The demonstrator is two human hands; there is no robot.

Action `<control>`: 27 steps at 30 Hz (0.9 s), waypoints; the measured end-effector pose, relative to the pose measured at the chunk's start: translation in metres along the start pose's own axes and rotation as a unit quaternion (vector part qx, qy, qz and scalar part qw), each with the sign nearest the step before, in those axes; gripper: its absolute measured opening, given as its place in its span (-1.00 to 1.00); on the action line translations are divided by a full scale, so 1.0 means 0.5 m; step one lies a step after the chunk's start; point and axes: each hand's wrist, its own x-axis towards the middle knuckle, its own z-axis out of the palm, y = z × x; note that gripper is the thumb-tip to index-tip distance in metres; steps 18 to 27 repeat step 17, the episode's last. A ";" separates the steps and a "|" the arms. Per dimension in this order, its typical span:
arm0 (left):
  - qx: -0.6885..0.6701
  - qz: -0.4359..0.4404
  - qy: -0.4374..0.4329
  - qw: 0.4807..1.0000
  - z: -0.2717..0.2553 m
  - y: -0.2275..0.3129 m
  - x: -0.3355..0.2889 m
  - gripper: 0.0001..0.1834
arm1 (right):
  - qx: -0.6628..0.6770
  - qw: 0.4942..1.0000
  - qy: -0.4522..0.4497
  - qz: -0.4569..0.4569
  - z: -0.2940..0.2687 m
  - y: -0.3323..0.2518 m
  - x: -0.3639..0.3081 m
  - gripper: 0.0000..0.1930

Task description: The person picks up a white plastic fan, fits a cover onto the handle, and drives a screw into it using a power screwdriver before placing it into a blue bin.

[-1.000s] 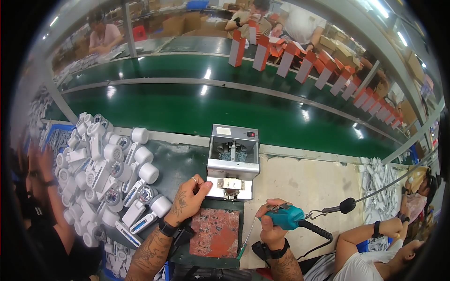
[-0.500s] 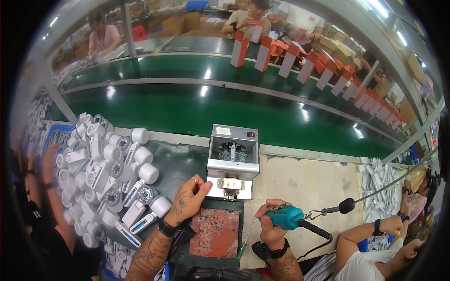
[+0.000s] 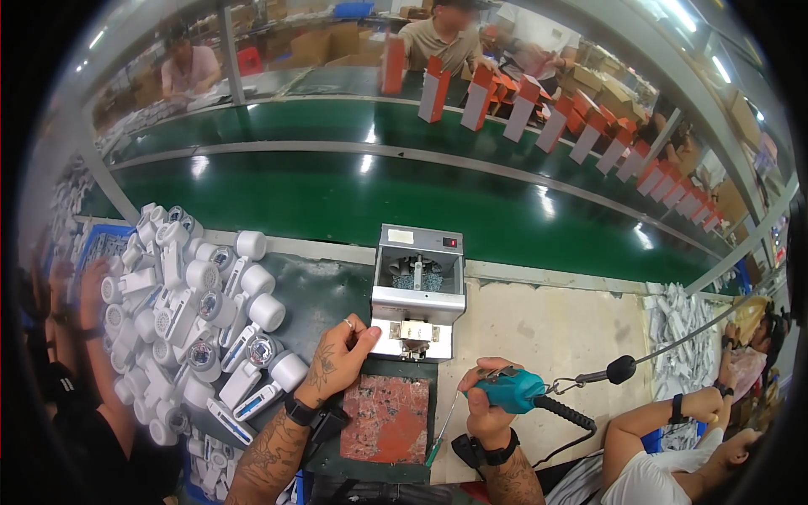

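My right hand [image 3: 488, 404] is closed around a teal electric screwdriver [image 3: 520, 391]. A black coiled cable runs from its rear, and a metal clip ties it to a hanging cord. Beside that hand, a thin rod with a green end [image 3: 433, 453] slants down toward the red pad. My left hand [image 3: 338, 358] rests with its thumb against the left side of a silver screw feeder [image 3: 418, 301]; thumb and forefinger are apart and the other fingers are partly hidden. Small screws lie inside the feeder's tray. A worn red pad [image 3: 385, 419] lies between my forearms.
White handheld devices with round heads [image 3: 202, 316] are heaped at the left. A green conveyor belt [image 3: 286, 189] crosses ahead, with orange-and-white boxes [image 3: 522, 109] standing along its far side. White parts [image 3: 673, 337] pile up at the right, near a co-worker's arm [image 3: 656, 421].
Across the belt, a co-worker's arms have spread apart, and an orange box now stands or is held farther left. My hands and the screwdriver have stayed in place.
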 end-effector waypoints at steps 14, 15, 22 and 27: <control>0.006 0.001 0.002 1.000 0.000 0.001 0.001 -0.66 | 0.002 1.000 -0.002 -0.001 0.000 -0.003 0.001 -0.51; 0.007 0.001 0.001 1.000 0.000 0.002 0.001 -0.66 | 0.003 1.000 -0.003 -0.001 0.000 -0.002 0.000 -0.51; 0.009 -0.005 -0.001 1.000 -0.001 0.002 0.000 -0.67 | 0.004 1.000 -0.004 0.000 -0.001 -0.001 0.000 -0.51; 0.009 -0.005 -0.001 1.000 -0.001 0.002 0.000 -0.67 | 0.004 1.000 -0.004 0.000 -0.001 -0.001 0.000 -0.51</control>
